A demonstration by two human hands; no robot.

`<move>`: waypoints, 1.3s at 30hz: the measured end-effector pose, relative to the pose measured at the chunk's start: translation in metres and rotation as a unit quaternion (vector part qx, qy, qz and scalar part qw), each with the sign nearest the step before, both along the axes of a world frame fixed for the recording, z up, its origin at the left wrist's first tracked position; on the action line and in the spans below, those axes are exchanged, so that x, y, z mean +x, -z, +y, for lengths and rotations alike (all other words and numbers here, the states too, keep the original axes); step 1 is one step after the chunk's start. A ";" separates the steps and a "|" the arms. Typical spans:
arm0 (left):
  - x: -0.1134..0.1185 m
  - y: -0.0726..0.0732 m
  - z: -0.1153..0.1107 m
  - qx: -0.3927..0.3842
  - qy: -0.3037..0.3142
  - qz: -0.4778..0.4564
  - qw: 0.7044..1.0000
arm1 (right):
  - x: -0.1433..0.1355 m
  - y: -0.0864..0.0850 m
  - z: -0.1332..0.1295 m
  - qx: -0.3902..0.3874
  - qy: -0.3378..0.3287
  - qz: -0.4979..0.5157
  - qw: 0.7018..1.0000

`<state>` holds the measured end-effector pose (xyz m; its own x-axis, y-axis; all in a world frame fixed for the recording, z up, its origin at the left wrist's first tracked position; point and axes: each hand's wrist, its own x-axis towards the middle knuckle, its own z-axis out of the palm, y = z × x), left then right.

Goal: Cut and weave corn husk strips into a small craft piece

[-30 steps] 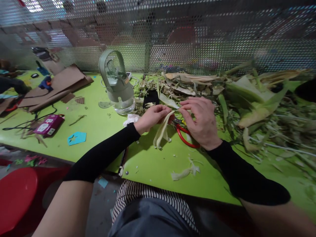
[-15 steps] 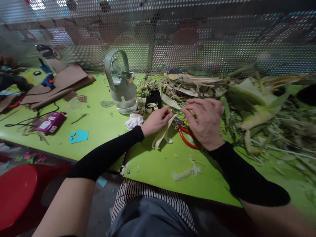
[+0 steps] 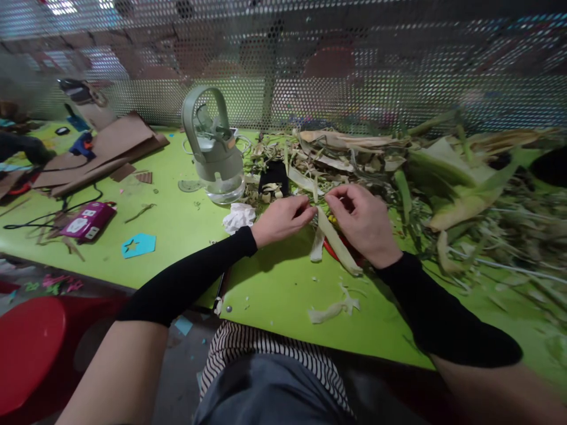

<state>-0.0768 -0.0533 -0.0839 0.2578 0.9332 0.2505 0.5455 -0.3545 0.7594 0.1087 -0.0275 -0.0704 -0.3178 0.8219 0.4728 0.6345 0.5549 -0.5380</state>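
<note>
My left hand [image 3: 286,219] is closed in a pinch on the upper end of a pale corn husk strip [image 3: 340,247], which hangs down to the right over the green table. Just to the right, my right hand [image 3: 364,223] is also closed, thumb against fingers; what it pinches, if anything, is too small to make out. Scissors with red handles [image 3: 330,248] lie beneath the strip and are mostly hidden by it and by my right hand. A smaller husk scrap [image 3: 330,313] rests on the table in front of me.
Dried husks and leaves [image 3: 349,144] are heaped along the back and right. A clear bottle with a green lid [image 3: 217,156], crumpled tissue [image 3: 239,218], a blue tag [image 3: 139,245], a purple box [image 3: 90,222] and brown cardboard [image 3: 119,141] lie leftward. Perforated metal [image 3: 248,65] borders the back.
The husk strip has swung from hanging below my left fingers to slanting down rightward across the scissors. My left hand has shifted slightly right, and my right fingers have curled in tighter.
</note>
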 end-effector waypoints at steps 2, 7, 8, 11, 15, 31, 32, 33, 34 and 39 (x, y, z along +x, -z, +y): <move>0.001 -0.001 -0.001 -0.010 0.010 0.001 1.000 | 0.000 0.003 0.001 0.007 0.010 -0.021 1.000; 0.006 0.000 -0.008 -0.001 0.034 0.014 0.999 | -0.003 0.012 0.002 0.024 0.032 -0.066 0.997; 0.008 0.001 -0.011 0.004 0.046 0.017 0.999 | -0.003 0.013 0.003 0.029 0.033 -0.069 0.997; 0.018 0.003 -0.020 0.020 0.123 0.021 0.992 | -0.002 0.012 0.005 0.024 0.038 -0.061 0.997; 0.020 0.004 -0.022 0.016 0.146 -0.014 0.989 | 0.003 0.001 0.008 -0.064 0.027 0.046 0.996; 0.002 0.009 -0.009 -0.046 0.070 -0.096 0.992 | 0.004 -0.005 0.000 -0.145 -0.092 0.056 0.984; 0.002 0.010 -0.008 -0.036 0.068 -0.088 0.993 | 0.002 -0.005 -0.001 -0.126 -0.085 0.044 0.987; 0.002 0.011 -0.008 -0.028 0.065 -0.080 0.994 | 0.001 -0.005 -0.002 -0.109 -0.081 0.034 0.990; 0.003 0.013 -0.008 -0.019 0.065 -0.074 0.995 | 0.000 -0.005 -0.003 -0.095 -0.078 0.026 0.992; 0.005 0.022 -0.007 0.038 0.095 -0.048 0.994 | -0.002 -0.007 -0.005 -0.089 -0.071 0.015 0.993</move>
<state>-0.0721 -0.0603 -0.1055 0.3982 0.8479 0.3499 0.3902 -0.5018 0.7720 0.1068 -0.0327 -0.0631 -0.4245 0.8411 0.3352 0.5394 0.5323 -0.6525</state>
